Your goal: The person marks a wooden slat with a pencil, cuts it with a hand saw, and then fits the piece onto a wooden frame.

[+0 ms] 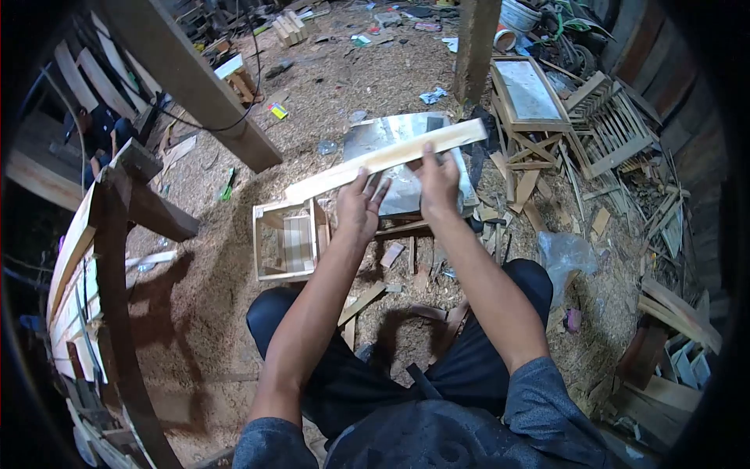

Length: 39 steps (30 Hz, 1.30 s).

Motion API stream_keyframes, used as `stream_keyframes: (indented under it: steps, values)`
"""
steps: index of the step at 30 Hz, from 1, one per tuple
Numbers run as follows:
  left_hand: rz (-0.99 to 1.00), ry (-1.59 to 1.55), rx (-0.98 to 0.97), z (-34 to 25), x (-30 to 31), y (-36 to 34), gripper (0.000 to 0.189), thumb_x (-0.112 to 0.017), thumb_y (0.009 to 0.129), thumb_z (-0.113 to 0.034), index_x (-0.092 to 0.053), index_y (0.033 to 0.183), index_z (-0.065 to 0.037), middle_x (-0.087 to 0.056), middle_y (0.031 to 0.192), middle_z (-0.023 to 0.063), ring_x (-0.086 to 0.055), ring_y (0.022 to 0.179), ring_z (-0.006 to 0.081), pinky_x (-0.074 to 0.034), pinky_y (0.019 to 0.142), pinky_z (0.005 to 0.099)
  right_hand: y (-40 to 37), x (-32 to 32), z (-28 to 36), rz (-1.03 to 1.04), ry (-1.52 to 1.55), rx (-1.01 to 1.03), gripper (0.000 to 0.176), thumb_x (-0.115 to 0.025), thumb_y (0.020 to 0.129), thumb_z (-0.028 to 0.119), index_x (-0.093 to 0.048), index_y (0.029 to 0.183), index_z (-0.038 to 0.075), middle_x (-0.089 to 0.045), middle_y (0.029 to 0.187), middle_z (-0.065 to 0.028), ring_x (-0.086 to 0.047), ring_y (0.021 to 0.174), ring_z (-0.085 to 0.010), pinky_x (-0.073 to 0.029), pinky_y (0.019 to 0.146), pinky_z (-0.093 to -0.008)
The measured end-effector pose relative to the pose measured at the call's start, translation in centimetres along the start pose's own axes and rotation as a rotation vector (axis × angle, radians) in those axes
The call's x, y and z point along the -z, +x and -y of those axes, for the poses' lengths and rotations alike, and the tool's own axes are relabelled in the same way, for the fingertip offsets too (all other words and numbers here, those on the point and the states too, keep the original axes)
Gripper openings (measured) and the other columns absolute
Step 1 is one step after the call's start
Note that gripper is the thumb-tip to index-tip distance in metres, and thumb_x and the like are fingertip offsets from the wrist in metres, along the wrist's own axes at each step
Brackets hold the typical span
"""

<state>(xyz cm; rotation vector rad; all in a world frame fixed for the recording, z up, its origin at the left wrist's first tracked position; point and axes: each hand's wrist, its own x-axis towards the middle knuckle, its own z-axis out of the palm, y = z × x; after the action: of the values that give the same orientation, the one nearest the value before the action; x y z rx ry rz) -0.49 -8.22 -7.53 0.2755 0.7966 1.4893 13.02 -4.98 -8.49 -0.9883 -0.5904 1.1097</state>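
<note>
A long, pale wooden board is held up in front of me, tilted so its right end sits higher. My left hand grips its lower edge left of the middle, thumb on the near face and the other fingers partly behind. Farther right, my right hand holds the same board with the thumb over its face. Below the board lies a metal-topped work surface, partly covered by the board and my hands. Left of my left hand stands an open wooden frame box with slats inside.
Wooden posts rise at the left and at the back right. A framed panel and slatted wooden pieces stand to the right. Shavings and offcuts cover the ground, with a plastic bag near my knee. Another person sits at far left.
</note>
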Motion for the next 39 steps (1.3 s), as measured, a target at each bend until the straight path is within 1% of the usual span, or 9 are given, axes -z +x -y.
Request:
stream_keyframes:
  steps: [4, 7, 13, 16, 26, 28, 32, 36, 39]
  values:
    - [0.184, 0.541, -0.011, -1.1, 1.3, -0.6, 0.038, -0.062, 0.101, -0.029, -0.062, 0.121, 0.004, -0.071, 0.116, 0.0156, -0.069, 0.101, 0.0213, -0.056, 0.081, 0.0344, 0.7, -0.8, 3.9, -0.126, 0.062, 0.152, 0.030, -0.054, 0.106, 0.028, -0.053, 0.114, -0.001, -0.063, 0.098, -0.0071, -0.061, 0.086, -0.0133, -0.050, 0.074, -0.0269]
    - [0.201, 1.636, -0.160, -3.2, 4.5, -0.9, 0.034, -0.065, 0.097, -0.031, -0.075, 0.096, 0.002, -0.074, 0.078, 0.0124, -0.068, 0.059, 0.0233, -0.053, 0.062, 0.0371, 1.7, -0.5, 4.7, -0.053, 0.064, 0.366, 0.029, -0.048, 0.108, 0.026, -0.046, 0.117, -0.002, -0.061, 0.099, -0.0097, -0.063, 0.088, -0.0145, -0.052, 0.075, -0.0279]
    - [-0.279, 2.125, -0.727, -4.2, 14.8, -1.2, 0.042, -0.069, 0.090, -0.037, -0.069, 0.105, 0.003, -0.073, 0.091, 0.0235, -0.069, 0.077, 0.0422, -0.055, 0.077, 0.0490, -0.8, -1.1, 4.6, 0.185, -0.026, 0.391, 0.030, -0.044, 0.108, 0.028, -0.043, 0.116, -0.001, -0.060, 0.097, -0.0127, -0.070, 0.076, -0.0201, -0.061, 0.064, -0.0333]
    - [-0.121, 2.060, -0.052, -4.5, 18.8, 0.2, 0.046, -0.069, 0.089, -0.035, -0.067, 0.107, 0.008, -0.072, 0.094, 0.0238, -0.070, 0.078, 0.0404, -0.056, 0.077, 0.0478, -2.5, -1.4, 4.9, 0.336, -0.331, 0.421, 0.034, -0.044, 0.107, 0.035, -0.049, 0.113, 0.001, -0.062, 0.078, -0.0083, -0.069, 0.062, -0.0164, -0.058, 0.049, -0.0284]
    - [-0.225, 0.717, 0.257, -6.9, 14.5, -0.5, 0.030, -0.037, 0.104, -0.012, -0.053, 0.114, 0.011, -0.065, 0.086, 0.0159, -0.069, 0.082, 0.0236, -0.061, 0.071, 0.0402, -5.9, 1.1, 1.7, 0.669, -0.874, 0.244, 0.033, -0.052, 0.103, 0.033, -0.051, 0.106, 0.000, -0.065, 0.080, -0.0282, -0.065, 0.082, -0.0505, -0.050, 0.071, -0.0524]
    - [-0.095, 0.723, 0.362, -7.2, 15.6, 0.0, 0.034, -0.033, 0.104, -0.012, -0.051, 0.119, 0.012, -0.068, 0.093, 0.0201, -0.072, 0.079, 0.0248, -0.064, 0.070, 0.0358, -6.5, 1.6, 0.9, 0.680, -1.047, 0.318, 0.036, -0.058, 0.100, 0.034, -0.054, 0.108, -0.001, -0.066, 0.079, -0.0185, -0.069, 0.068, -0.0295, -0.052, 0.066, -0.0438]
    - [-0.196, 0.534, 0.319, -5.0, 15.5, -0.3, 0.034, -0.034, 0.105, -0.015, -0.059, 0.114, 0.007, -0.070, 0.094, 0.0189, -0.073, 0.076, 0.0238, -0.063, 0.063, 0.0318, -8.0, 1.4, 1.2, 0.794, -1.067, 0.166, 0.051, -0.073, 0.088, 0.039, -0.051, 0.108, -0.003, -0.067, 0.097, -0.0314, -0.067, 0.096, -0.0481, -0.052, 0.080, -0.0498]
    - [-0.185, 0.592, 0.310, -6.8, 13.2, -2.5, 0.035, -0.039, 0.106, -0.020, -0.066, 0.108, 0.002, -0.071, 0.085, 0.0104, -0.070, 0.068, 0.0182, -0.061, 0.054, 0.0284, -9.9, 0.3, 0.8, 0.815, -1.017, 0.089, 0.065, -0.081, 0.080, 0.044, -0.054, 0.117, -0.002, -0.069, 0.106, -0.0258, -0.070, 0.097, -0.0381, -0.054, 0.083, -0.0452]
    - [-0.228, 0.931, 0.149, -9.7, 6.4, -8.0, 0.035, -0.049, 0.105, -0.025, -0.072, 0.098, 0.000, -0.070, 0.080, 0.0051, -0.063, 0.061, 0.0135, -0.049, 0.047, 0.0293, -10.2, -0.6, -0.2, 0.810, -0.777, 0.150, 0.060, -0.085, 0.081, 0.038, -0.057, 0.117, 0.000, -0.069, 0.103, -0.0102, -0.066, 0.076, -0.0134, -0.054, 0.063, -0.0267]
